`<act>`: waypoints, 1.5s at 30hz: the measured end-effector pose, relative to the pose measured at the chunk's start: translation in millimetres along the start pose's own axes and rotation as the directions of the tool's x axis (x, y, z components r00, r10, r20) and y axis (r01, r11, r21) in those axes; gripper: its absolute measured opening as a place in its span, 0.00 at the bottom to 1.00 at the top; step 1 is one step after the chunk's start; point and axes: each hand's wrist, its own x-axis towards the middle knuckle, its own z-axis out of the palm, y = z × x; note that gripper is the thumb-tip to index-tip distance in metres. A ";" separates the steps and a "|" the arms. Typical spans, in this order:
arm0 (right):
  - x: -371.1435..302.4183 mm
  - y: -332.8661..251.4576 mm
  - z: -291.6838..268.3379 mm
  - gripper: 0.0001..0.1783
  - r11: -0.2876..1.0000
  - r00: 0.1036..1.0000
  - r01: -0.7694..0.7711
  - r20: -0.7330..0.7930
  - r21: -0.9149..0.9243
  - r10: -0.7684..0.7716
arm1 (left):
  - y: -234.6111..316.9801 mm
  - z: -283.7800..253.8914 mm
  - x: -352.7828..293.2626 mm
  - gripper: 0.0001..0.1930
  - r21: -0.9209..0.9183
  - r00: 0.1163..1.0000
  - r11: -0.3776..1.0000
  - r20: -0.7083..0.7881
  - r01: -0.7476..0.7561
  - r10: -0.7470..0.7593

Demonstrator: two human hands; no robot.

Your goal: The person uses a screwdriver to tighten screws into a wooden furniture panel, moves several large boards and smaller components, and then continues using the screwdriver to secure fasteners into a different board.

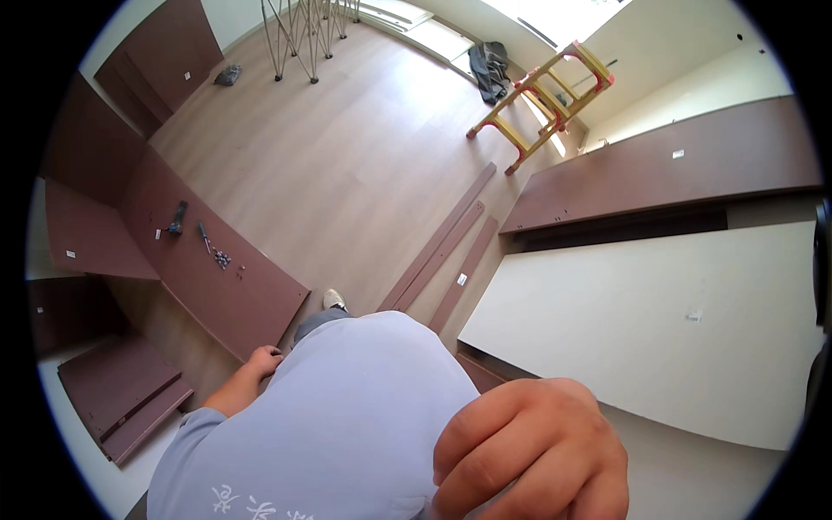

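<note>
My left hand is low beside my body, by the near end of a long brown panel lying on the floor. Its fingers are curled, and their tips are partly hidden. Close to the camera at the lower right, my right hand is bent into a loose fist with the knuckles up. Whatever lies inside those fingers, if anything, is out of sight. A black-and-blue power tool, a screwdriver and a small heap of metal fittings rest on the panel.
Narrow brown strips lie ahead on the wood-look floor. A large white panel is at the right, beside a brown board. Beyond stands a yellow stepladder. Brown boards are stacked at the left.
</note>
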 end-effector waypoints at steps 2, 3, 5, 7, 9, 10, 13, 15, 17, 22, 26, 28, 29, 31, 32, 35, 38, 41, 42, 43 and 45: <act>30.7 32.2 10.3 0.17 0.994 0.994 0.108 0.004 0.034 -0.108 | 0.8 -25.4 16.7 0.18 -0.271 0.995 0.959 -0.038 0.083 -0.097; 44.2 42.2 14.5 0.17 0.993 0.994 0.108 0.007 0.051 -0.108 | 10.1 -46.1 22.0 0.17 -0.402 0.988 0.909 -0.053 0.110 -0.143; 66.8 55.2 24.9 0.16 0.996 0.998 0.055 -0.025 0.064 -0.054 | 30.9 -85.6 30.0 0.17 -0.474 0.986 0.880 -0.137 0.021 -0.098; 77.8 74.9 29.1 0.16 0.994 0.999 0.039 -0.014 0.103 -0.037 | 26.9 -99.1 50.6 0.17 -0.548 0.971 0.833 -0.232 -0.076 -0.063; 83.2 103.1 25.8 0.15 0.982 0.995 0.083 0.047 0.172 -0.093 | 18.4 -100.9 70.5 0.17 -0.616 0.958 0.783 -0.268 -0.088 -0.104; 89.3 114.5 23.4 0.15 0.975 0.992 0.087 0.074 0.205 -0.104 | 16.6 -101.2 74.8 0.17 -0.648 0.951 0.757 -0.282 -0.090 -0.129; 118.1 133.7 10.4 0.15 0.957 0.992 0.005 0.117 0.291 -0.040 | 20.6 -82.0 73.4 0.16 -0.736 0.964 0.677 -0.175 0.008 -0.202; 127.6 151.5 -3.3 0.14 0.930 0.991 -0.053 0.132 0.364 0.005 | 14.3 -65.6 57.2 0.17 -0.658 0.964 0.739 -0.081 0.140 -0.255; 137.5 169.6 -14.6 0.14 0.899 0.986 -0.071 0.169 0.432 -0.003 | -1.8 -41.5 45.6 0.16 -0.559 0.970 0.823 -0.125 0.105 -0.209; 165.4 228.8 -79.2 0.15 0.839 0.969 0.069 0.162 0.539 -0.184 | -34.5 -11.2 57.4 0.14 -0.631 0.926 0.757 -0.158 0.172 -0.342; 201.6 270.7 -131.4 0.16 0.790 0.966 0.010 0.200 0.613 -0.167 | 28.3 -57.8 42.2 0.16 -0.752 0.859 0.612 -0.123 0.247 -0.497; 215.2 285.4 -158.1 0.15 0.754 0.959 -0.054 0.243 0.654 -0.142 | 56.7 -75.2 54.0 0.17 -0.765 0.848 0.597 -0.133 0.241 -0.513; 225.5 294.2 -170.7 0.15 0.728 0.953 -0.096 0.273 0.679 -0.128 | 77.5 -84.4 62.9 0.18 -0.809 0.848 0.551 -0.135 0.204 -0.512; 255.8 317.6 -187.8 0.14 0.642 0.930 -0.178 0.341 0.746 -0.139 | 124.5 -99.8 86.0 0.19 -0.871 0.839 0.486 -0.212 0.071 -0.501; 263.5 328.4 -195.1 0.13 0.609 0.919 -0.198 0.362 0.768 -0.158 | 149.6 -109.7 97.5 0.19 -0.877 0.825 0.480 -0.293 -0.030 -0.483; 281.8 369.8 -206.5 0.10 0.517 0.860 -0.323 0.474 0.793 -0.190 | 247.0 -155.4 95.8 0.20 -0.886 0.823 0.434 -0.363 -0.161 -0.437; 310.4 431.4 -213.8 0.06 0.447 0.730 -0.492 0.633 0.747 -0.256 | 300.3 -170.7 74.5 0.21 -0.839 0.868 0.522 -0.366 -0.154 -0.334; 270.2 520.7 -217.4 0.06 0.558 0.665 -0.663 0.736 0.499 0.131 | 304.7 -134.0 44.3 0.22 -0.869 0.858 0.492 -0.295 -0.058 -0.421; 243.0 550.3 -218.1 0.04 0.494 0.573 -0.795 0.704 0.352 0.420 | 297.0 -108.5 36.8 0.21 -0.866 0.815 0.499 -0.303 -0.019 -0.494; 204.4 584.4 -223.8 0.04 0.477 0.433 -0.871 0.646 0.120 0.628 | 284.8 -72.9 28.8 0.21 -0.867 0.765 0.497 -0.302 0.027 -0.568; 116.7 634.2 -242.6 0.08 0.305 0.149 -0.874 0.389 -0.378 0.909 | 260.4 -1.8 12.0 0.20 -0.936 0.677 0.341 -0.194 0.089 -0.710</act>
